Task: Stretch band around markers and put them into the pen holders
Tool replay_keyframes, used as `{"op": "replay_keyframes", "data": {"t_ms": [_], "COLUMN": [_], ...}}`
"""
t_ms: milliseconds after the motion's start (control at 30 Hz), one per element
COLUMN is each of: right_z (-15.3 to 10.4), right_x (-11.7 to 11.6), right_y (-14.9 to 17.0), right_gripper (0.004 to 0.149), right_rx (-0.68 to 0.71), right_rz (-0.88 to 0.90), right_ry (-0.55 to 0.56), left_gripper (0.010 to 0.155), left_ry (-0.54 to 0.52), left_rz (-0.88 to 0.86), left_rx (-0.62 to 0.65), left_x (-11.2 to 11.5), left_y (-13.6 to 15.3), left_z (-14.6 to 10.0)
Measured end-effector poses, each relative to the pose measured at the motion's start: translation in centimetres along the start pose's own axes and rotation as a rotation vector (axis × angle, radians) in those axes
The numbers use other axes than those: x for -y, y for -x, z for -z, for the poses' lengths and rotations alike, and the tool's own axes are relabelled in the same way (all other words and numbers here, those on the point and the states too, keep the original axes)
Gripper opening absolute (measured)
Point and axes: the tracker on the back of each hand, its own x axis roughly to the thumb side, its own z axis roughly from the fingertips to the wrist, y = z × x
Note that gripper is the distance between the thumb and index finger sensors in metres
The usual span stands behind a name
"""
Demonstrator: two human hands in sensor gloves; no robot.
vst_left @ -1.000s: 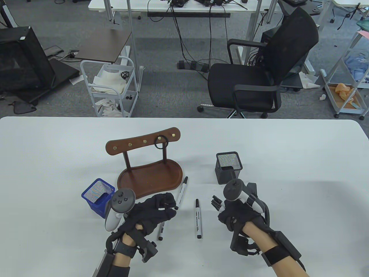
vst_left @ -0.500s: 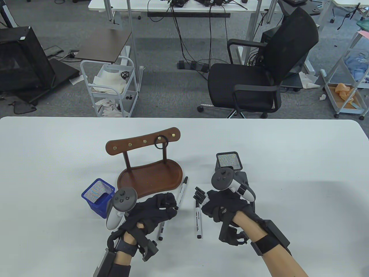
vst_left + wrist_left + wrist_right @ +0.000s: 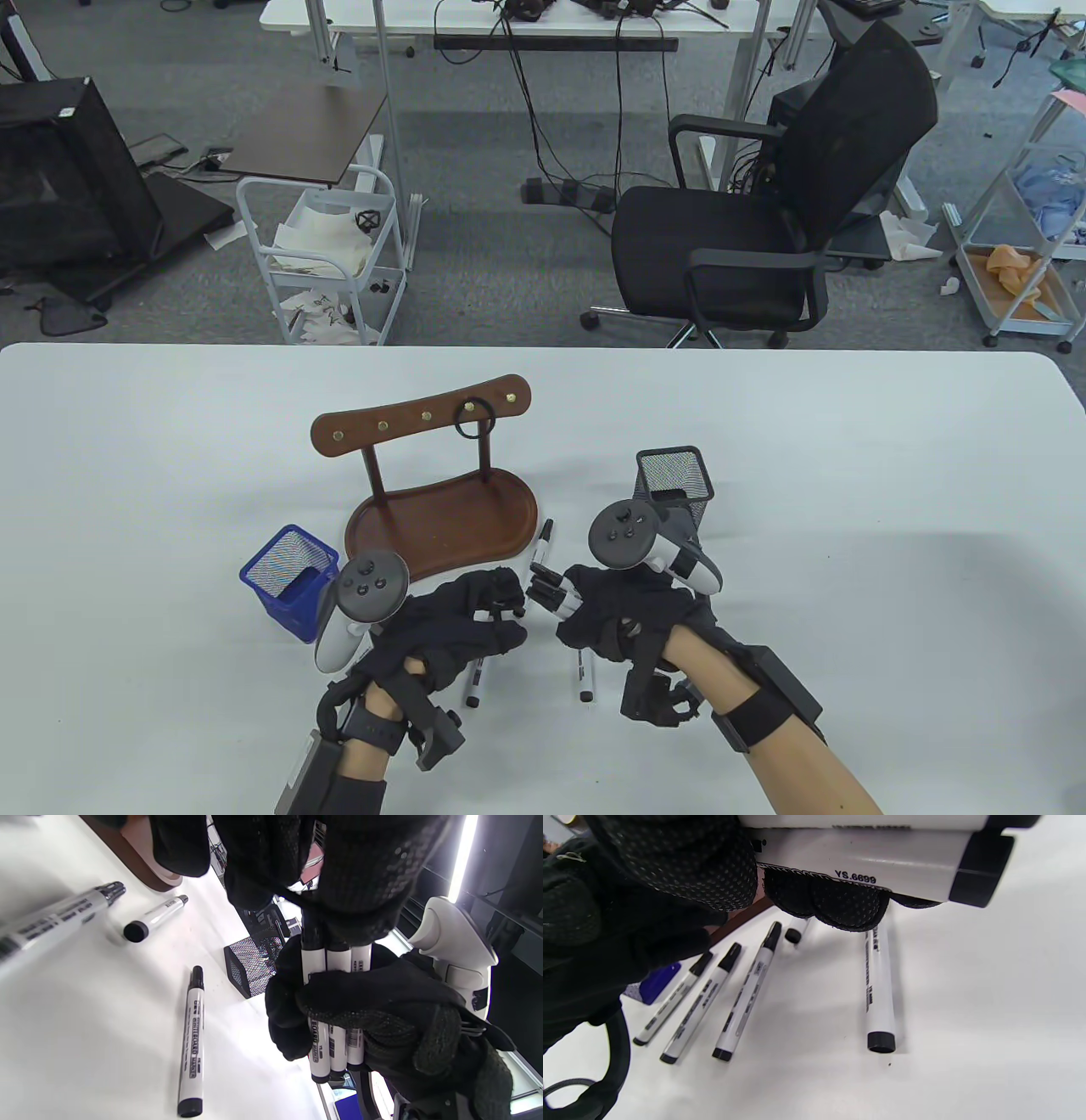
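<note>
My right hand (image 3: 594, 615) grips a bundle of three white markers with black caps (image 3: 550, 592), caps pointing left at my left hand (image 3: 501, 615). In the left wrist view the bundle (image 3: 337, 959) stands upright in the right hand (image 3: 382, 997), and its caps reach between my curled left fingers (image 3: 360, 878). Those fingers hold a thin black band (image 3: 292, 897) stretched at the caps. The blue mesh pen holder (image 3: 288, 577) stands left of my left hand. The black mesh pen holder (image 3: 674, 488) stands behind my right hand.
Loose markers lie on the white table: one by the tray (image 3: 544, 539), one under my right hand (image 3: 585, 677), one under my left hand (image 3: 473, 682). A brown wooden hook rack on a tray (image 3: 441, 518) has another black band (image 3: 471, 420) on a hook.
My right hand has carried the marker bundle left, from beside the black holder to right up against my left fingers. The left hand has barely moved.
</note>
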Motion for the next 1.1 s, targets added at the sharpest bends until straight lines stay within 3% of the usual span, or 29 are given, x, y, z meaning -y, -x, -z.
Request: {"op": "replay_keyframes", "data": {"t_ms": [600,833,1100], "right_z": [0.7,0.6,0.0], "right_x": [-1.7,-2.0,-1.7], "right_y": [-1.4,-2.1,-2.5], "right_gripper": [0.046,0.046,0.046], "right_rx": [0.042,0.026,0.143], "right_rz": [-0.022,-0.086,-0.041], "right_ry": [-0.185,-0.175,-0.1], "left_gripper": [0.079,0.079,0.083], "left_ry": [0.035,0.042,0.063], "left_rz": [0.045,0.182,0.122], "left_rx": [0.055,0.042,0.017], "left_x": [0.7,1.3,0.8], "left_y": [-1.1,-1.8,-1.3], "left_z": [0.0,0.1,0.1]}}
